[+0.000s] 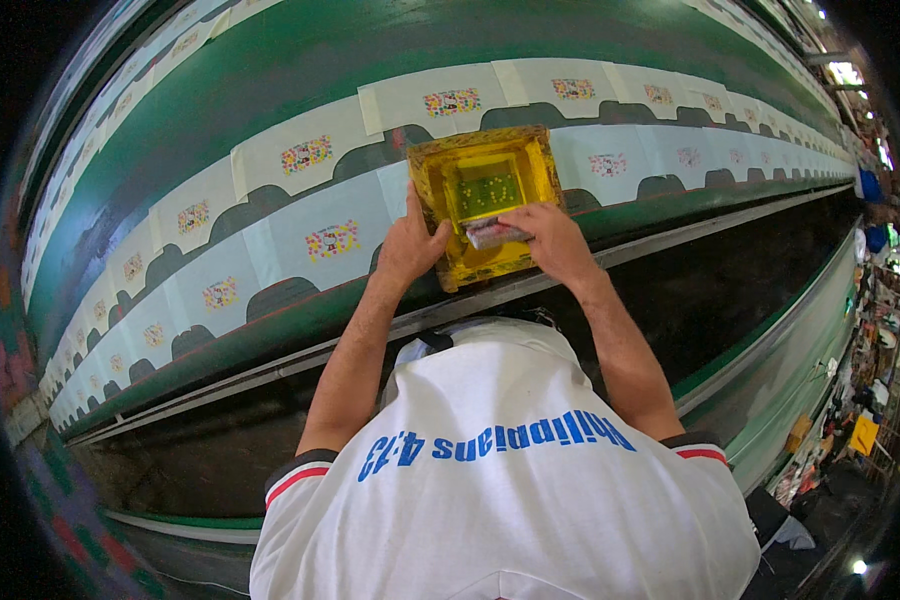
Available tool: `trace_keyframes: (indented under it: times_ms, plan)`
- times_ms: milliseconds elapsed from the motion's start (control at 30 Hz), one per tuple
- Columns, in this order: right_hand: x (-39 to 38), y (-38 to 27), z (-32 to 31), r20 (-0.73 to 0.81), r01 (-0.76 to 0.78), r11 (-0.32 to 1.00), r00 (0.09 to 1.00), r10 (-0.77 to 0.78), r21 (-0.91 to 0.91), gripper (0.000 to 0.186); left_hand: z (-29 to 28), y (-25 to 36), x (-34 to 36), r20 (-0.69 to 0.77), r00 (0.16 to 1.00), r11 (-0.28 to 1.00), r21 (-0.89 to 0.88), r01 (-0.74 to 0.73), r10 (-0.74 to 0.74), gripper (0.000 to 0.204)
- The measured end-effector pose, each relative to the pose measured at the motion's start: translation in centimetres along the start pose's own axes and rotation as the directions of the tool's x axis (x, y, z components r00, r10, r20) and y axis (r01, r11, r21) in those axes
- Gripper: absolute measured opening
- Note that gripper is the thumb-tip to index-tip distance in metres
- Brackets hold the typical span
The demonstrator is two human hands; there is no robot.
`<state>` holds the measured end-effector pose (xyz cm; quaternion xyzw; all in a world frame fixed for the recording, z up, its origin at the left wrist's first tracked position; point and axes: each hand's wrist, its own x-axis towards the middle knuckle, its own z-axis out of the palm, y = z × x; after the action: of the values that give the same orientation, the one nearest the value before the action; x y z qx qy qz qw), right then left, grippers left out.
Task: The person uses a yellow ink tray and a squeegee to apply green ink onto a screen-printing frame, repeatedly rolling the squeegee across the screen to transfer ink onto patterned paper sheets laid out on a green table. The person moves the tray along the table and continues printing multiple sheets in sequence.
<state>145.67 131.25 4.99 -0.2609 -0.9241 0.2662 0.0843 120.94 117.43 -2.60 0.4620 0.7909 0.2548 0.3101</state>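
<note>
A yellow screen-printing frame (530, 150) with a green stencil area lies over the row of pale fabric pieces on the long green printing table. My left hand (414, 242) grips the frame's left side, fingers along its outer edge and thumb near the inside. My right hand (556, 240) is closed on a squeegee (488, 234) with a whitish, pinkish-stained body, which sits inside the lower part of the frame, below the stencil.
Pale fabric pieces (590, 90) with small colourful prints line the green table (280, 45) in curving rows. A metal rail (250, 376) runs along its near edge, beside a dark trough. Assorted clutter (863, 435) lies along the far right.
</note>
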Motion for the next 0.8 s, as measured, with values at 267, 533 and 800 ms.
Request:
trace_keyframes:
  times_ms: [267,533,800]
  plan:
    - [-2.0,-0.1,0.5,-0.069,0.045,0.999,0.997,-0.044,0.003,0.046,-0.4,1.0,0.2,-0.021,1.0,1.0,-0.003,0.009,-0.009,0.109]
    - [-4.3,5.9,-4.3,-0.137,0.065,0.998,0.988,-0.066,-0.015,0.044,2.5,8.3,1.9,-0.066,0.994,0.995,-0.045,-0.092,0.089,0.109]
    - [-8.0,17.3,-10.7,-0.18,0.03,0.999,0.983,-0.036,-0.037,0.043,11.9,17.2,7.8,-0.06,0.994,0.996,-0.013,-0.093,0.093,0.113]
